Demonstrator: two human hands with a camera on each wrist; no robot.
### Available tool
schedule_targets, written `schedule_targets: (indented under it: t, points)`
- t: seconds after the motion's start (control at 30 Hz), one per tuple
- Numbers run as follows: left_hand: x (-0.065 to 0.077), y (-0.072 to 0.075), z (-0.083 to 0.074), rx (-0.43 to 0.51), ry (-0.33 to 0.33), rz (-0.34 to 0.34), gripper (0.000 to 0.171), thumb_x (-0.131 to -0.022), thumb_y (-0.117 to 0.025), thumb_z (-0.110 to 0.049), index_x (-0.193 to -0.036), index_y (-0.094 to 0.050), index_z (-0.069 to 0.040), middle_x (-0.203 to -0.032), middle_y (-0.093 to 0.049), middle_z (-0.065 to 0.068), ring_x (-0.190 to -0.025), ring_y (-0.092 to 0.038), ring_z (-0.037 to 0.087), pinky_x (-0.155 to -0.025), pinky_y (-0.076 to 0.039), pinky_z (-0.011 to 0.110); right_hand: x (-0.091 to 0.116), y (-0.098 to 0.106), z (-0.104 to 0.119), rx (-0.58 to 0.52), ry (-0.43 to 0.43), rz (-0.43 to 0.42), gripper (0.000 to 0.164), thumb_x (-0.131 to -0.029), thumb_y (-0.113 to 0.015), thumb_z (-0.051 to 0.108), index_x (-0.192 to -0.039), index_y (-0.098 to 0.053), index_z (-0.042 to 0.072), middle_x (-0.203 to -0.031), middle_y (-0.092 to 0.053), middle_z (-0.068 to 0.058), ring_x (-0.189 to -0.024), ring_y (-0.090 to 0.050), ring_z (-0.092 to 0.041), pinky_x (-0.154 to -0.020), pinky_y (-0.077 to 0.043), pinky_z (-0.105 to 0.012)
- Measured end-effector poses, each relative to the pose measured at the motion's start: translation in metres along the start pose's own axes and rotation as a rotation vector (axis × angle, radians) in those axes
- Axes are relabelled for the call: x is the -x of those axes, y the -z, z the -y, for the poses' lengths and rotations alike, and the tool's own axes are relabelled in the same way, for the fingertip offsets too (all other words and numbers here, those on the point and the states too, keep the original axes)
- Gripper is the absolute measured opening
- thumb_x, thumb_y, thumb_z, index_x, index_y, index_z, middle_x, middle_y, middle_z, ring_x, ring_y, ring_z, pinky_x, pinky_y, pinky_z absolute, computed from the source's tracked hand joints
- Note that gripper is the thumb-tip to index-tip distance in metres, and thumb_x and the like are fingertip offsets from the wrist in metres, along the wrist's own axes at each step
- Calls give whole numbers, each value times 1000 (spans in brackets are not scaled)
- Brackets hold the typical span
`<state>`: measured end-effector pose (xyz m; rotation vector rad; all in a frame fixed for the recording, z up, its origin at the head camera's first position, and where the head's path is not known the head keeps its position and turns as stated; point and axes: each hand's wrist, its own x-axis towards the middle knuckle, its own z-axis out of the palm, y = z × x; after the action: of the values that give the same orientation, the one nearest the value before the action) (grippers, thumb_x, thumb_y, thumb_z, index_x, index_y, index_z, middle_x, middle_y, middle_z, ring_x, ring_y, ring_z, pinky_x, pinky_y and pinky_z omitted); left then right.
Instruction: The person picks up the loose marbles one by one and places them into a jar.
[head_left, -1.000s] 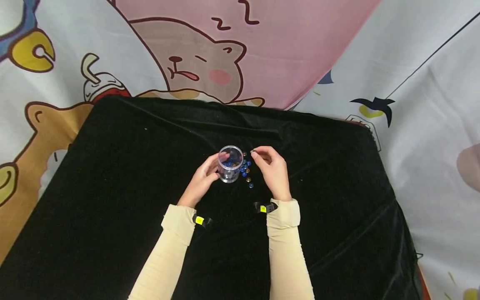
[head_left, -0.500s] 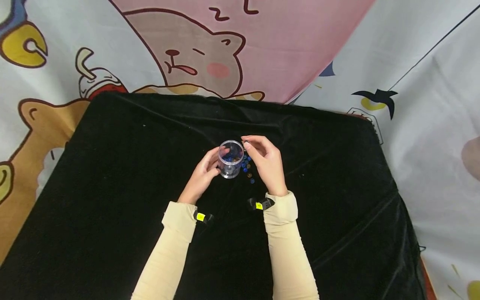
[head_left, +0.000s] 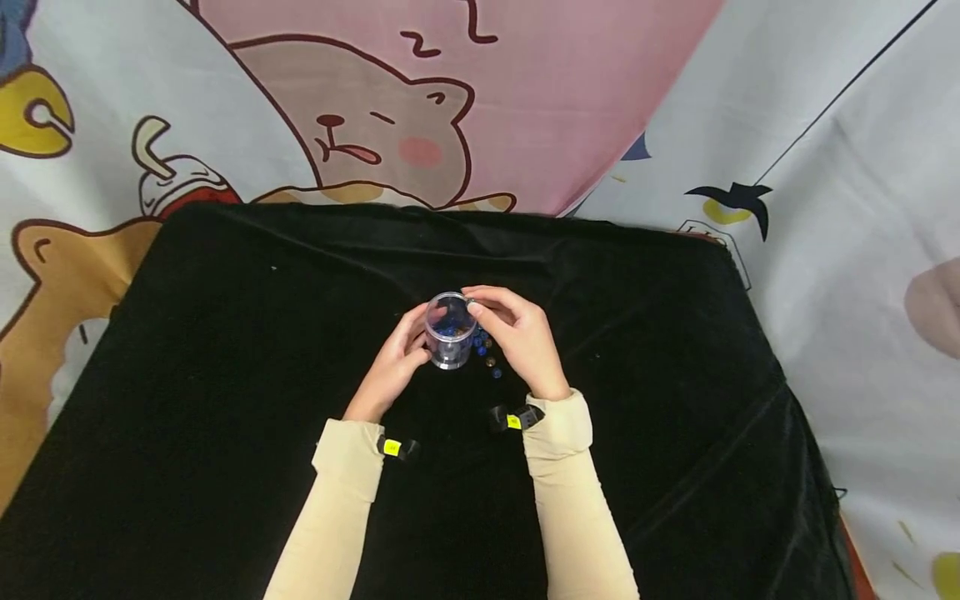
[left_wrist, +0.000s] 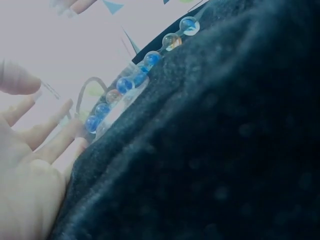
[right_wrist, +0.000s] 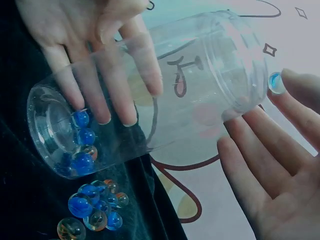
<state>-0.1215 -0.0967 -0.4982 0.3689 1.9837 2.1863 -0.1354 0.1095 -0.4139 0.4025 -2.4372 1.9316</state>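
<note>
A clear plastic jar [head_left: 450,357] stands upright on the black cloth, its open mouth facing up. My left hand [head_left: 392,363] holds it from the left, fingers behind and thumb in front. Several blue and amber glass marbles [right_wrist: 83,163] lie at the jar's bottom. At the right of the mouth is my right hand [head_left: 527,340], its thumb and forefinger pinching a blue glass marble [right_wrist: 275,83] just at the rim. In the right wrist view, its other fingers extend close to the jar wall. Loose marbles [right_wrist: 91,201] lie on the cloth by the jar's right side.
Black velvet cloth [head_left: 225,400] with slight folds covers the table. Behind it hangs a cartoon-printed backdrop [head_left: 570,92]. Two loose marbles, one amber [head_left: 491,362] and one blue [head_left: 497,373], trail toward the front, near the right hand.
My right hand has moved left, from above the loose marbles to the jar's rim, carrying the pinched marble. My left hand stays round the jar. The head view has shifted slightly.
</note>
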Motion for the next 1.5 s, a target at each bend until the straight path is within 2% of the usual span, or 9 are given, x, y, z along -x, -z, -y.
schedule_targets:
  t: [0.33,0.57,0.73,1.07,1.27,1.5]
  points:
    - [15,-10,4,6,9,23,68,-94,-43,10,-159,-30,-7,-163,-39,17,-155,-32,32,-129,-20,53,8,1,-10,84,-21,29,26,-99,-69,24,-122,-74,11,-124,-74,-6,-114,-73,-19,-103,-56,-33]
    - [21,-11,4,-48,5,24,66,-99,-57,1,-159,-29,-6,-163,-39,18,-154,-33,34,-129,-20,50,12,3,-11,123,-41,57,27,-100,-67,29,-122,-73,14,-122,-75,-5,-113,-73,-19,-102,-57,-38]
    - [20,-11,1,-86,10,18,68,-97,-56,4,-159,-30,-9,-162,-41,15,-154,-34,32,-129,-22,50,10,5,-7,120,-60,65,27,-101,-67,30,-122,-73,16,-119,-75,-4,-109,-74,-17,-100,-58,-38]
    - [10,-9,-6,-169,31,22,73,-92,-58,6,-158,-31,-14,-160,-41,11,-152,-37,29,-130,-20,50,4,0,0,171,-36,63,27,-102,-65,28,-124,-71,15,-120,-73,-5,-108,-73,-21,-102,-58,-42]
    - [10,-7,-7,-165,32,20,73,-93,-58,5,-158,-30,-11,-163,-39,13,-154,-34,31,-130,-19,51,2,-3,-1,195,-17,63,27,-102,-65,25,-125,-71,13,-121,-73,-6,-109,-73,-22,-102,-58,-41]
    - [7,-5,-5,-159,32,35,75,-92,-57,5,-159,-28,-14,-163,-40,10,-156,-32,28,-131,-18,50,0,-4,2,241,2,62,27,-102,-65,24,-125,-70,11,-122,-73,-7,-111,-72,-21,-102,-58,-39]
